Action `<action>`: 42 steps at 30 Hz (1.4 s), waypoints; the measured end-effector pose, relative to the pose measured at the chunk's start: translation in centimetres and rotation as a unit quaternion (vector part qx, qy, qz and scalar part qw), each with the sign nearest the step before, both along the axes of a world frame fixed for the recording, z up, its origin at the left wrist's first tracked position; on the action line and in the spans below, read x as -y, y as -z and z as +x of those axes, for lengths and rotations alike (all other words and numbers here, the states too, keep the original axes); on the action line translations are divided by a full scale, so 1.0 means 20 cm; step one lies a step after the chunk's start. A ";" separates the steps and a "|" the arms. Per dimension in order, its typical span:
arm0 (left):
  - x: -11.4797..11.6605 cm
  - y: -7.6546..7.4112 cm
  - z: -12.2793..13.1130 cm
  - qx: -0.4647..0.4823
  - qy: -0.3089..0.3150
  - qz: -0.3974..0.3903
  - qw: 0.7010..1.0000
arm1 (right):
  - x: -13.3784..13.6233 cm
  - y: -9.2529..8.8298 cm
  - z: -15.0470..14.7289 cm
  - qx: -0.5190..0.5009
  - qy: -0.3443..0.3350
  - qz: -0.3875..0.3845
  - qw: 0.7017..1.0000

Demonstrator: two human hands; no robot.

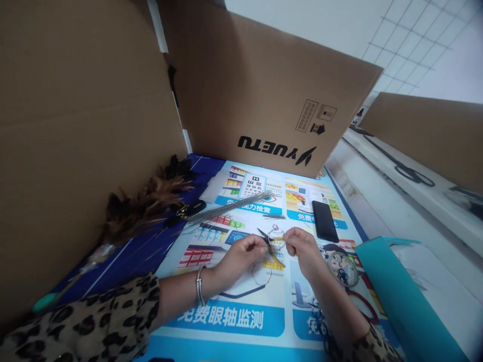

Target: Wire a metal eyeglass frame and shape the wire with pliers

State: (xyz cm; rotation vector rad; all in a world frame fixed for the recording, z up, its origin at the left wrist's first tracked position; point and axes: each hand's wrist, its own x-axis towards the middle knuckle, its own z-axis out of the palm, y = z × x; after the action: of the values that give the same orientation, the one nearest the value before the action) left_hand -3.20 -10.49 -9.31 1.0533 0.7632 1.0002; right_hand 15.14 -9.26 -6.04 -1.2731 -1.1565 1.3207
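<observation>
My left hand (247,259) is closed in a pinch, its fingertips near the pivot of small pliers. Opposite it, my right hand (302,246) also pinches, close to one handle end. What sits between the fingertips of either hand is too fine to make out. The pliers (277,258), with yellow handles and dark pointed jaws, lie between the hands, handles spread. Whether a hand touches them I cannot tell. Just below the left fingertips a thin wire loop (270,275) shows against the printed table cover. Another fine wire shape (277,229) lies beyond the pliers.
A bundle of thin straight wires (234,205) lies farther back, beside brown feathers (147,203). To the right are a black phone (325,221), a round clear container (343,269), a red ring (364,306) and a teal box (411,301). Cardboard panels (264,90) stand behind and left.
</observation>
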 end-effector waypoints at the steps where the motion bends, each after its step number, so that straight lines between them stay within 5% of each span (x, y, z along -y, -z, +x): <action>1: 0.00 0.00 0.00 -0.003 -0.001 0.004 1.000 | 0.00 -0.01 0.01 0.010 -0.003 0.007 1.000; 14: 0.00 -0.02 -0.02 0.006 -0.050 0.069 0.996 | -0.02 -0.01 0.02 -0.050 -0.083 -0.092 0.991; 23: -0.01 -0.02 -0.03 -0.091 -0.084 0.181 0.976 | 0.00 0.01 -0.01 -0.061 -0.094 -0.097 0.989; 32: -0.01 -0.04 -0.03 -0.133 -0.091 0.189 0.969 | 0.01 0.01 -0.01 -0.045 -0.051 -0.049 0.997; 42: 0.00 -0.04 -0.02 -0.057 -0.051 0.111 0.991 | 0.04 0.03 -0.05 -0.069 -0.018 -0.031 0.997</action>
State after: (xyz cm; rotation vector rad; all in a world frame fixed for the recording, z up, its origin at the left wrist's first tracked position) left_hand -3.67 -10.52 -8.43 1.2823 0.8198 1.1394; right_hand 14.15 -10.00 -6.70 -1.1903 -1.0533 1.4562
